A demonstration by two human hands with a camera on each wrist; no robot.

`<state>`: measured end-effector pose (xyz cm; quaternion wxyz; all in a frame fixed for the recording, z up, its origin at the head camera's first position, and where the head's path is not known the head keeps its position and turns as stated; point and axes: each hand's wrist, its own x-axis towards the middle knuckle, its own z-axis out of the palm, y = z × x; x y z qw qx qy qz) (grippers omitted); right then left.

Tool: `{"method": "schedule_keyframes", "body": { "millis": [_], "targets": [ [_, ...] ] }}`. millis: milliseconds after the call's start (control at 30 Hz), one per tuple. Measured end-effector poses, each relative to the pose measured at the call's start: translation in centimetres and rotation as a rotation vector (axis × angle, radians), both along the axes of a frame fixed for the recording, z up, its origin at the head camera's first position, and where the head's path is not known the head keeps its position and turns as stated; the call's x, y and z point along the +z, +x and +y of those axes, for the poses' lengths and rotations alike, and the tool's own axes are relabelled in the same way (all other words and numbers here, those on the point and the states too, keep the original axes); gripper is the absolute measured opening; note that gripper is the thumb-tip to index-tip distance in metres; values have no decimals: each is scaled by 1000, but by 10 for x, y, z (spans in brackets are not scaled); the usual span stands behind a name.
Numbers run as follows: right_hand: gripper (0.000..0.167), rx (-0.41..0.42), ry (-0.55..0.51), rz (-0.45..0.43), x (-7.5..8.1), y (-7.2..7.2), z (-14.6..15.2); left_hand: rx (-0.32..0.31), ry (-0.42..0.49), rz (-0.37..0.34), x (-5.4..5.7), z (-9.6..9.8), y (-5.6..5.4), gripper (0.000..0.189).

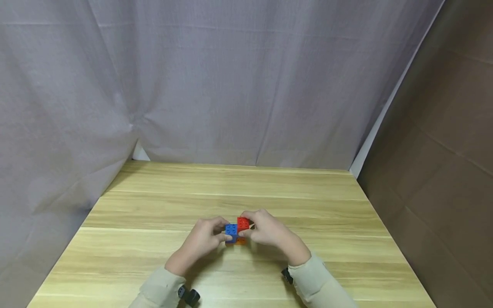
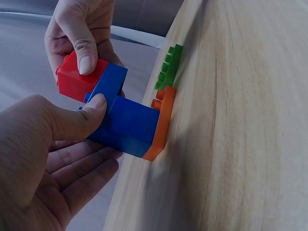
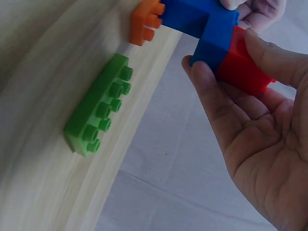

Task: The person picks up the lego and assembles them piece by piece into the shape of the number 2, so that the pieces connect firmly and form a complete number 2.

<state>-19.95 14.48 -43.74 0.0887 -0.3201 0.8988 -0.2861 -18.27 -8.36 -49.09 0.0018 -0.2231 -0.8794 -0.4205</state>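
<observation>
A small stack of toy bricks stands on the wooden table, between both hands. At its base is a flat orange brick (image 2: 162, 127) with a blue block (image 2: 132, 122) on it. A longer blue brick (image 3: 215, 41) lies across the top and overhangs toward the right. On that overhang sits a red block (image 1: 243, 223). My left hand (image 1: 204, 236) pinches the blue part of the stack, its thumb on the near side. With thumb and fingers my right hand (image 1: 269, 231) grips the red block, fingertips reaching the overhanging blue brick's underside.
A flat green brick (image 3: 98, 106) lies on the table to the right of the stack, hidden under the right hand in the head view. The wooden table (image 1: 161, 184) meets a grey curtain (image 1: 215, 85) behind and a brown one (image 1: 443, 141) at right.
</observation>
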Motion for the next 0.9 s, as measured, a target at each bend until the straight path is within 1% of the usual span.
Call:
{"method": "schedule_keyframes", "body": {
  "millis": [100,333,500,700,900],
  "targets": [
    [18,1,-13,4,-2,0,0,9,-1,6,0,0,0,26],
    [21,8,1,27,-3,0,3,16,-9,-3,-1,1,1,26],
    [24,13,12,42,-3,0,4,10,-13,2,-2,1,1,27],
    [23,13,20,33,-1,1,3,2,-12,-3,-2,0,1,27],
    [21,44,28,74,-2,-1,2,0,-5,3,-2,-3,0,27]
  ]
}}
